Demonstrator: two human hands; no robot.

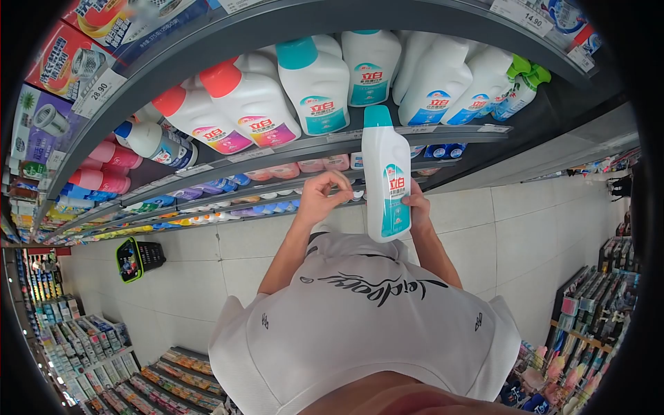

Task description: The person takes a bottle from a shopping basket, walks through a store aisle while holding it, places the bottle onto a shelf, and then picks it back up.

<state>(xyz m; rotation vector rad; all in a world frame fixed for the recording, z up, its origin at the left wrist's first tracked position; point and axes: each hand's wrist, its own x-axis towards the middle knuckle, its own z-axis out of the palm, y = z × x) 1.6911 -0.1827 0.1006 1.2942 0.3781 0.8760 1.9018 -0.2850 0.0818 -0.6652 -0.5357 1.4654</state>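
Observation:
A white bottle with a teal cap and teal label (387, 180) is held upright before the shelf. My right hand (418, 205) grips its lower right side, the fingers partly hidden behind it. Left of the bottle, my left hand (324, 196) is raised, its fingers curled with the thumb and fingertips close together; it does not touch the bottle, and whether anything small is between the fingertips cannot be made out. Behind, the shelf holds similar teal-capped bottles (315, 86) and red-capped bottles (252, 100).
Blue-labelled white bottles (436, 83) stand on the shelf at the right. Lower shelves carry pink bottles (104, 180). A black basket with a green rim (151, 255) is on the tiled floor at the left. More stocked shelves (90, 353) line the lower left.

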